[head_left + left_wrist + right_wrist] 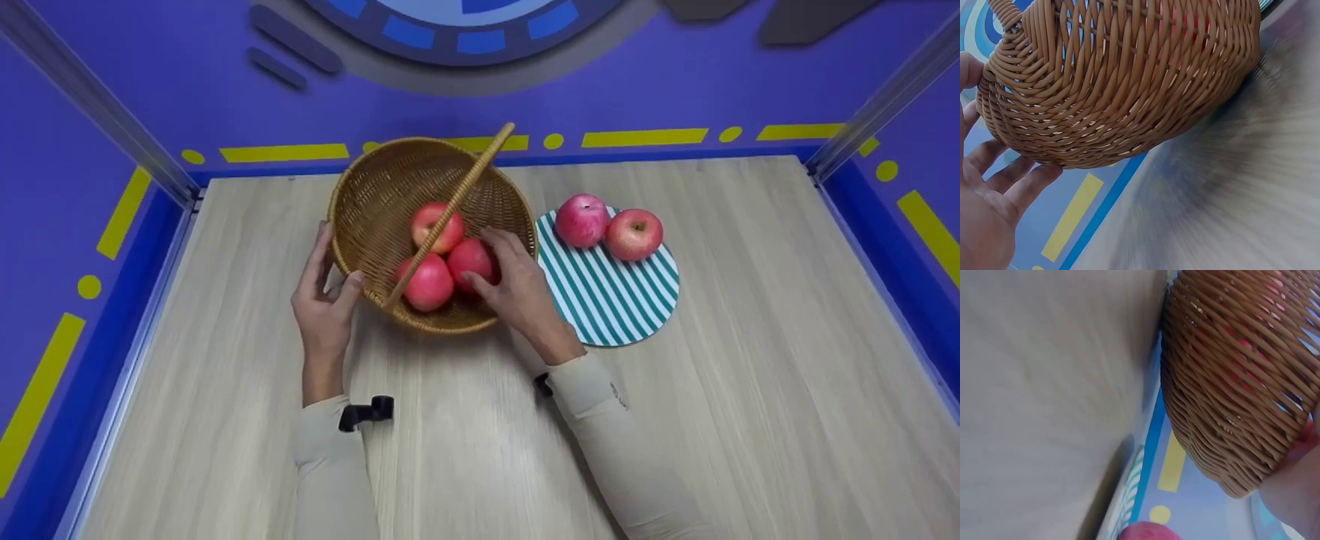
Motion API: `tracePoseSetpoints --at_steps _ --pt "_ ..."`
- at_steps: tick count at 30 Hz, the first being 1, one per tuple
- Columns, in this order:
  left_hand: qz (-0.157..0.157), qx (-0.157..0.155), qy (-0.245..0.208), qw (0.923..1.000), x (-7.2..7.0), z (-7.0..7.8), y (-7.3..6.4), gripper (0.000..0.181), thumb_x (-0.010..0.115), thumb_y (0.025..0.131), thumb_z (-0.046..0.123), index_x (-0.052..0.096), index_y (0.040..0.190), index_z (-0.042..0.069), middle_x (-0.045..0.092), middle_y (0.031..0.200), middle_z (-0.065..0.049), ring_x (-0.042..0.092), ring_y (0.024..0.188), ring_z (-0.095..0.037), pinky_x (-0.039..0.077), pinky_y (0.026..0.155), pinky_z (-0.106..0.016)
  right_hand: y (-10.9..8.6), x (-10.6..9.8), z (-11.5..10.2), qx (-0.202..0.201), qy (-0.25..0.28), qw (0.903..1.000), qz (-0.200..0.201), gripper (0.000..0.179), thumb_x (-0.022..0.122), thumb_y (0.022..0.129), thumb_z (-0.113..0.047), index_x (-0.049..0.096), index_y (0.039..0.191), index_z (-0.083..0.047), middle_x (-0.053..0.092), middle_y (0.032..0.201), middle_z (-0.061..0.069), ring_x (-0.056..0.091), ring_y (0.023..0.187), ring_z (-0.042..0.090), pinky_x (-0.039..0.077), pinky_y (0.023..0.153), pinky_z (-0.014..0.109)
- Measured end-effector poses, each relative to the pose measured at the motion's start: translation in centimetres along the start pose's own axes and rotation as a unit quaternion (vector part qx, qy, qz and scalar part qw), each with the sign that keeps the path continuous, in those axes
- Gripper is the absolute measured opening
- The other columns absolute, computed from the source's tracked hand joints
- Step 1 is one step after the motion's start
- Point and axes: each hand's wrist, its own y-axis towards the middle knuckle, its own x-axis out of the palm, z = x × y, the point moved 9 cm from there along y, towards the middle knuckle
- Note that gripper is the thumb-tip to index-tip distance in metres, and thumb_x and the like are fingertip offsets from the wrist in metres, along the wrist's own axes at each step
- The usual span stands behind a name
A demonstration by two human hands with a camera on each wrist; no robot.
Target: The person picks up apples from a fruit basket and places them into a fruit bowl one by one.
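A brown wicker basket [371, 187] with a thin arched handle [480, 165] stands tilted, its opening facing me. My left hand [322, 311] grips its left side, thumb at the rim and fingers spread against the outer weave, as the left wrist view shows on the basket [1112, 90]. Inside, my right hand [521, 289] holds a red apple [470, 261] between thumb and fingers. Touching that apple are another apple [430, 285], partly behind the handle, and a third apple [435, 225] above. In the right wrist view, the weave hides most of the fruit.
Right of the basket lies a round green-and-white striped mat [622, 307]. Two apples, one pinker [583, 220] and one yellowish red [634, 234], sit side by side on its far part. Blue-purple panels [600, 90] wall in the wooden table [450, 435] at the back and sides.
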Motion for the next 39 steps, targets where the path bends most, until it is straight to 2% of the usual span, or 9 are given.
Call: tracePoseSetpoints --at_steps 6,11,14,19,22,25,30,35,39 --pt "-0.002 -0.007 0.001 1.0000 0.1 0.0 0.2 0.066 0.071 0.096 0.002 0.051 0.159 0.010 0.040 0.168 -0.005 0.042 0.151 -0.029 0.053 0.105 -0.042 0.1 0.7 0.4 0.025 -0.017 0.9957 -0.087 0.072 0.085 0.093 -0.021 0.051 0.152 0.004 0.054 0.150 0.022 0.056 0.135 0.036 0.045 0.114 0.048" --pt "-0.001 -0.002 -0.005 1.0000 0.1 0.0 0.1 0.066 0.071 0.097 0.004 0.051 0.159 0.009 0.039 0.169 -0.008 0.042 0.151 -0.030 0.054 0.104 -0.039 0.3 1.3 0.2 0.013 -0.056 0.9903 -0.126 0.081 0.088 0.090 -0.020 0.048 0.157 -0.001 0.047 0.159 0.021 0.054 0.138 0.039 0.044 0.112 0.054" --pt "-0.001 0.001 -0.004 1.0000 0.1 0.0 0.1 0.066 0.072 0.097 0.006 0.051 0.159 0.009 0.039 0.168 -0.007 0.042 0.150 -0.031 0.054 0.104 -0.037 0.4 1.3 0.1 0.006 -0.066 0.9891 -0.131 0.082 0.088 0.088 -0.016 0.049 0.158 -0.003 0.046 0.161 0.019 0.052 0.140 0.038 0.044 0.111 0.057" --pt "-0.003 -0.002 0.005 1.0000 0.2 -0.2 0.1 0.068 0.076 0.098 0.021 0.050 0.160 0.013 0.040 0.168 -0.002 0.043 0.150 -0.029 0.054 0.104 -0.039 0.6 1.0 -0.1 -0.007 -0.057 0.9922 -0.111 0.078 0.089 0.084 -0.008 0.053 0.153 0.000 0.053 0.152 0.020 0.056 0.135 0.038 0.046 0.111 0.053" --pt "0.000 -0.005 0.010 0.9999 0.1 -0.3 0.1 0.073 0.080 0.097 0.036 0.050 0.160 0.013 0.041 0.168 -0.002 0.043 0.150 -0.028 0.053 0.106 -0.043 0.7 0.8 0.0 -0.003 -0.049 0.9944 -0.094 0.076 0.091 0.083 -0.010 0.055 0.149 0.002 0.056 0.145 0.021 0.059 0.128 0.039 0.048 0.109 0.051" --pt "0.003 -0.010 0.012 0.9999 -0.1 -0.2 0.2 0.076 0.081 0.095 0.040 0.050 0.160 0.013 0.040 0.168 -0.002 0.043 0.150 -0.028 0.051 0.108 -0.049 0.8 0.7 0.3 0.010 -0.046 0.9956 -0.081 0.077 0.092 0.083 -0.017 0.054 0.147 0.005 0.056 0.139 0.022 0.060 0.124 0.039 0.050 0.107 0.051" --pt "0.003 -0.009 0.014 0.9999 -0.1 -0.1 0.2 0.069 0.078 0.097 0.026 0.051 0.160 0.013 0.040 0.168 -0.002 0.043 0.150 -0.027 0.050 0.109 -0.052 0.7 0.7 0.6 0.027 -0.049 0.9949 -0.084 0.080 0.092 0.085 -0.026 0.054 0.147 0.007 0.053 0.131 0.024 0.057 0.120 0.038 0.051 0.104 0.049" --pt "0.004 -0.010 0.016 0.9998 -0.1 -0.2 0.2 0.069 0.078 0.098 0.025 0.051 0.160 0.013 0.040 0.168 -0.002 0.043 0.150 -0.026 0.051 0.108 -0.047 0.7 0.7 0.6 0.027 -0.039 0.9945 -0.093 0.076 0.092 0.085 -0.025 0.052 0.141 0.008 0.054 0.130 0.024 0.059 0.117 0.037 0.051 0.105 0.048" --pt "0.004 -0.008 0.021 0.9997 -0.1 -0.2 0.2 0.067 0.075 0.098 0.017 0.050 0.160 0.012 0.040 0.168 -0.002 0.043 0.150 -0.026 0.052 0.107 -0.043 0.6 0.7 0.8 0.042 -0.026 0.9933 -0.105 0.073 0.090 0.087 -0.024 0.049 0.139 0.006 0.055 0.131 0.023 0.061 0.116 0.035 0.052 0.105 0.046"
